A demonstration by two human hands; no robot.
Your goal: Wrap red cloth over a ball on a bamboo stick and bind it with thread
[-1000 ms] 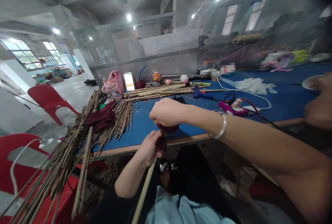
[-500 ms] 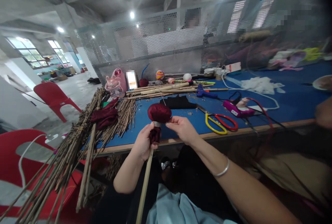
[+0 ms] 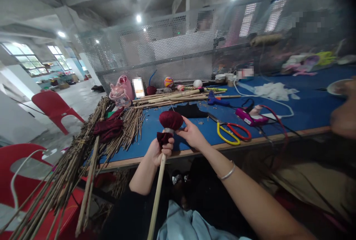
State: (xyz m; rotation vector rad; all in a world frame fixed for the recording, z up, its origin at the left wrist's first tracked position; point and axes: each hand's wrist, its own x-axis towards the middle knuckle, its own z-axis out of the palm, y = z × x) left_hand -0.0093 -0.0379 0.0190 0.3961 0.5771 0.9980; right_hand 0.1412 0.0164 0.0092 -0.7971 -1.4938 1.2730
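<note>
A wooden stick (image 3: 157,195) rises from between my legs, topped by a rounded head (image 3: 171,120) wrapped in maroon cloth. A pale silvery band (image 3: 168,130) circles the neck, and loose maroon cloth (image 3: 163,138) flares below it. My left hand (image 3: 160,150) is closed round the stick and the lower cloth. On the other side, my right hand (image 3: 191,132) presses bent fingers against the head and neck; whether a thread or tape end is between them is hidden. A bracelet (image 3: 228,171) circles my right wrist. Behind the head lies a piece of black cloth (image 3: 191,110).
Scissors (image 3: 229,132) with yellow and red handles lie right of my hands on the blue table (image 3: 205,136). Beyond are a blue glue gun (image 3: 218,99), a purple device (image 3: 250,117) and cords. Bundled sticks (image 3: 63,173) and maroon cloth (image 3: 108,130) are left. Another person's hand (image 3: 345,112) shows far right.
The cloth head has turned and tilted, bringing the loose cloth out to the left above my left fist. My right index finger has moved up along the head's side. The view has shifted slightly.
</note>
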